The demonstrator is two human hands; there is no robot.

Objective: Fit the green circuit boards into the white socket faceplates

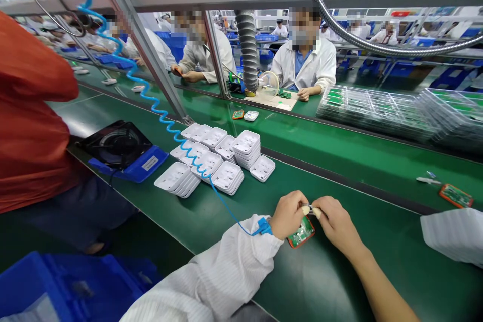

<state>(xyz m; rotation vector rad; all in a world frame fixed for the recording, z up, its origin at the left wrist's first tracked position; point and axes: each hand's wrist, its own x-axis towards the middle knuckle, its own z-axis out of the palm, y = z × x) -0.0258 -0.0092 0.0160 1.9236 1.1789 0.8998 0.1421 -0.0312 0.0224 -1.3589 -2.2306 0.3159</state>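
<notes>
My left hand (290,214), with a blue wrist strap (264,227) above a white sleeve, is closed in a pinch at the near side of the green bench. Its fingertips meet those of my right hand (334,221), also pinched. Between them shows a small grey and clear piece (311,209), too small to name; pale covers sit on some fingertips. Just under the hands lies a green circuit board in an orange-red frame (302,233), its upper part hidden by the fingers.
Stacks of white plastic covers (228,177) stand left of my hands, crossed by a coiled blue cord (160,110). A black fan (121,143) is farther left. White stacked parts (453,234) and another framed board (456,195) lie right. People sit across the belt.
</notes>
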